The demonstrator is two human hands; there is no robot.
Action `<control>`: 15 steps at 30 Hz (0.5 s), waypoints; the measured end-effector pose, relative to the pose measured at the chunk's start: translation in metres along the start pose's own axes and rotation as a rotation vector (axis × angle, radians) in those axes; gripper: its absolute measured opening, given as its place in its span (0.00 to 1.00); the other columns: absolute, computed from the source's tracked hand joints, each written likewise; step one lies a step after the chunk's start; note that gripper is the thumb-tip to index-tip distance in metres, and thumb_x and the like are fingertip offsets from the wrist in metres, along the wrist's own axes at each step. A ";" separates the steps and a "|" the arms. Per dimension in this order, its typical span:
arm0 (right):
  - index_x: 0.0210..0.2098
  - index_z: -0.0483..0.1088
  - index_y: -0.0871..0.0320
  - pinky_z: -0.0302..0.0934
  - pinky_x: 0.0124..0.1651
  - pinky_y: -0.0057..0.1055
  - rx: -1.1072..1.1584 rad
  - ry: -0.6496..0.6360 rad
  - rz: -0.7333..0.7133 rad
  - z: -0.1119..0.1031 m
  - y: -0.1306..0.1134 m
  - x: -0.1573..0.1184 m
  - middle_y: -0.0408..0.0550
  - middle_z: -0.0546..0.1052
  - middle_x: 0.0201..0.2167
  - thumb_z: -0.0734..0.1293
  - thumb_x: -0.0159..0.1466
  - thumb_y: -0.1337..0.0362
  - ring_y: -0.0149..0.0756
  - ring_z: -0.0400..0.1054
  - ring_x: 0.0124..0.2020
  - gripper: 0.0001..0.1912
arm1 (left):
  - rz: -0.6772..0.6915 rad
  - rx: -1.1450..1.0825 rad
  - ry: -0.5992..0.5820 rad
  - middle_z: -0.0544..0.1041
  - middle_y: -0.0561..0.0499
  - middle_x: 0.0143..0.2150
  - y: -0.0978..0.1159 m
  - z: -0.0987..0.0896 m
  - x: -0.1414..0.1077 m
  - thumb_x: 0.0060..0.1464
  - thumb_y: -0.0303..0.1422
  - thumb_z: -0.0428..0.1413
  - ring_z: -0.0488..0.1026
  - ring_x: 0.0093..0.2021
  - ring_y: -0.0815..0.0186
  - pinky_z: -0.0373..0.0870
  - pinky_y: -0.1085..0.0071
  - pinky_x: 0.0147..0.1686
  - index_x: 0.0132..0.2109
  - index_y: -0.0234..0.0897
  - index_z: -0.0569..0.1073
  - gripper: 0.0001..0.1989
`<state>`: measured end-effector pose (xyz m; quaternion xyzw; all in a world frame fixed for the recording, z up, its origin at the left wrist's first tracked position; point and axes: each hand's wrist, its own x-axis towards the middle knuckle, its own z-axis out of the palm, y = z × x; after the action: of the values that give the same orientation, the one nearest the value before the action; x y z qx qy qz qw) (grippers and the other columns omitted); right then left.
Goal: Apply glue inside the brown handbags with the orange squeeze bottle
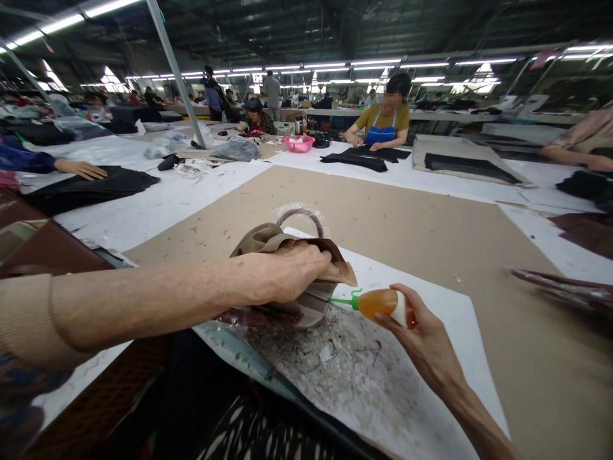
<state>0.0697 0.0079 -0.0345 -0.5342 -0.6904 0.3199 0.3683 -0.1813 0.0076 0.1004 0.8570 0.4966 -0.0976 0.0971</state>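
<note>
A brown and tan bag lies near the table's front edge, its curved handle wrapped in clear plastic on the far side. My left hand grips the bag's upper edge, fingers curled over the brown material. In my right hand is an orange squeeze bottle with a green nozzle, held sideways. The nozzle's thin tip points left at the bag's side, just below my left hand; whether it touches cannot be made out.
White board with glue-like stains lies under the bag, on brown paper. A plastic-wrapped brown piece is at right. Across the table, a person in a blue apron handles black pieces. Another person's hand rests on black material at left.
</note>
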 end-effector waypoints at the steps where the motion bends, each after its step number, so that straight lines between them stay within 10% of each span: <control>1: 0.50 0.62 0.53 0.60 0.37 0.34 0.025 -0.006 0.033 -0.001 0.001 0.000 0.43 0.71 0.37 0.67 0.57 0.48 0.40 0.65 0.34 0.26 | 0.025 0.001 0.011 0.70 0.43 0.45 -0.004 0.003 -0.002 0.45 0.28 0.54 0.66 0.44 0.57 0.63 0.65 0.42 0.43 0.35 0.66 0.15; 15: 0.49 0.62 0.56 0.62 0.32 0.36 0.109 -0.029 0.095 0.001 0.011 0.001 0.44 0.71 0.33 0.66 0.58 0.50 0.41 0.65 0.30 0.25 | -0.053 -0.029 0.136 0.71 0.45 0.44 -0.003 0.025 -0.016 0.50 0.28 0.47 0.68 0.40 0.61 0.64 0.69 0.38 0.48 0.39 0.64 0.16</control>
<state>0.0739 0.0113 -0.0443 -0.5406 -0.6512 0.3818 0.3714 -0.1930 -0.0105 0.0805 0.8467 0.5259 -0.0343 0.0729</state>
